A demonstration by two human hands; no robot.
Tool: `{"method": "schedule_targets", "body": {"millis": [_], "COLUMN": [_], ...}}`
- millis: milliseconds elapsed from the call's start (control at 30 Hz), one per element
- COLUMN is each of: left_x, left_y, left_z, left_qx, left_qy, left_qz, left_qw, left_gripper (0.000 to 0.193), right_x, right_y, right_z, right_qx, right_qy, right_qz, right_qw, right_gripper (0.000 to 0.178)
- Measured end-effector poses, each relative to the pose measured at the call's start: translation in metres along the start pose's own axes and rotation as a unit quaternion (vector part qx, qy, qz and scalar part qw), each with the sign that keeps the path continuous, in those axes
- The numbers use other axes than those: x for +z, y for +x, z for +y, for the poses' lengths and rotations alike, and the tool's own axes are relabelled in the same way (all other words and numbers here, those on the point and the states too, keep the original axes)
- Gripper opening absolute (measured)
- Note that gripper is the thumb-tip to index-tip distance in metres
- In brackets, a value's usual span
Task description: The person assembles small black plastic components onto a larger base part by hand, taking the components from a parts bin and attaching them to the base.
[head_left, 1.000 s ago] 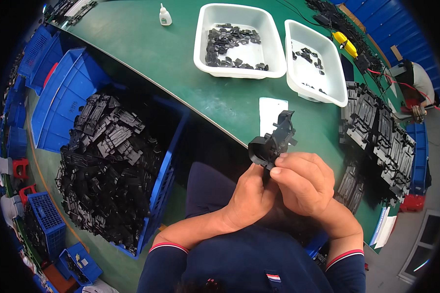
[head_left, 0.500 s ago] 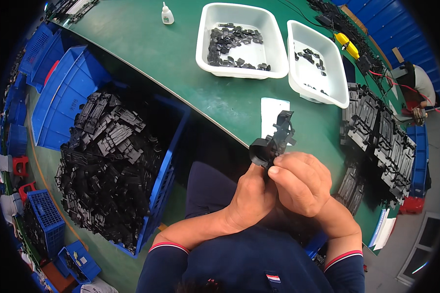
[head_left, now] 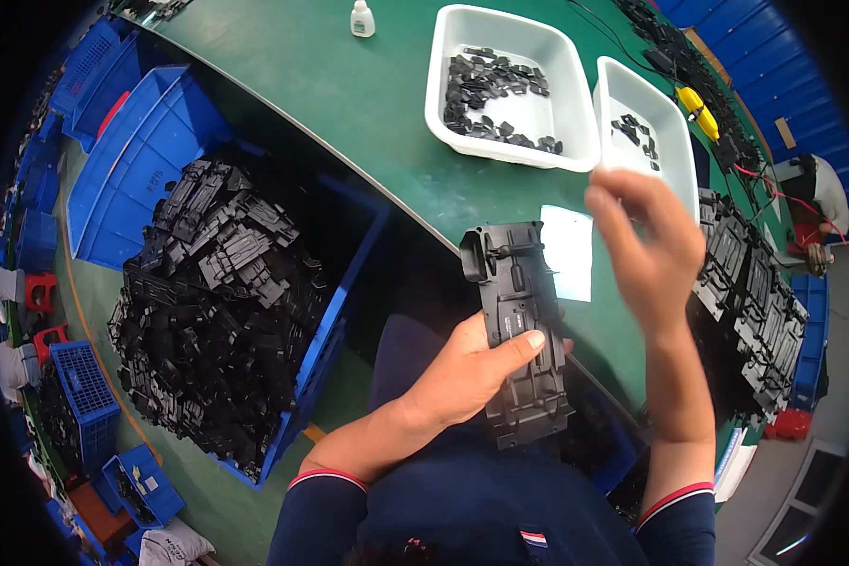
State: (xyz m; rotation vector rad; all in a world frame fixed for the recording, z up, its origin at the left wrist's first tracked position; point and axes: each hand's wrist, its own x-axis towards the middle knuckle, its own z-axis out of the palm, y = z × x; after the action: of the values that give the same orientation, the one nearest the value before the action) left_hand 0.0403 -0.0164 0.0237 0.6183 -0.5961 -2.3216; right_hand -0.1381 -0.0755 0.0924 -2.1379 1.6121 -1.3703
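My left hand (head_left: pixel 462 373) grips a long black moulded plastic part (head_left: pixel 528 354), its thumb lying across the ribbed face. The part is tilted over my lap at the bench edge, with a raised hollow collar at its far left corner. My right hand (head_left: pixel 656 250) is lifted off the part, in front of the right white tub (head_left: pixel 646 94). Its curled fingers are smeared by motion, so whether anything sits between them is unclear. Small black pieces (head_left: pixel 637 132) lie in that tub. The left white tub (head_left: pixel 514 156) holds many more small black pieces (head_left: pixel 491 90).
A white sheet (head_left: pixel 568 255) lies on the green bench (head_left: pixel 387 113). Black moulded parts (head_left: pixel 745 292) are stacked at the right. A blue crate (head_left: pixel 325 330) at the left is heaped with similar parts (head_left: pixel 208 311). A small white bottle (head_left: pixel 362 19) stands farther back.
My right hand has left the part and moved up and right toward the right tub. The part, now in my left hand alone, has turned so that its broad face shows. The view has shifted slightly.
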Motion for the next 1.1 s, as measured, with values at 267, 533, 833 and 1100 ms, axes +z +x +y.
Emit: {"method": "schedule_targets", "body": {"millis": [267,533,833,1100], "left_x": [-0.017,-0.034,-0.031,-0.023], "left_y": [-0.009,-0.006,0.000,0.007], "left_z": [0.032,0.035,0.027,0.021], "left_qx": [-0.034,0.004,0.036,0.033], "left_qy": [-0.095,-0.117,-0.102,-0.083], "left_qz": [0.012,0.036,0.050,0.054], "left_qw": [0.995,0.992,0.993,0.995], "left_gripper": [0.042,0.041,0.039,0.045], "right_x": [0.045,0.062,0.047,0.041], "right_y": [0.081,0.096,0.084,0.090], "right_z": [0.075,0.074,0.083,0.075], "right_qx": [0.220,0.198,0.179,0.135], "right_qy": [-0.102,-0.150,-0.116,-0.165], "right_qz": [-0.234,-0.372,-0.264,-0.294], "right_qw": [0.942,0.894,0.941,0.932], "right_gripper": [0.031,0.031,0.029,0.032]}}
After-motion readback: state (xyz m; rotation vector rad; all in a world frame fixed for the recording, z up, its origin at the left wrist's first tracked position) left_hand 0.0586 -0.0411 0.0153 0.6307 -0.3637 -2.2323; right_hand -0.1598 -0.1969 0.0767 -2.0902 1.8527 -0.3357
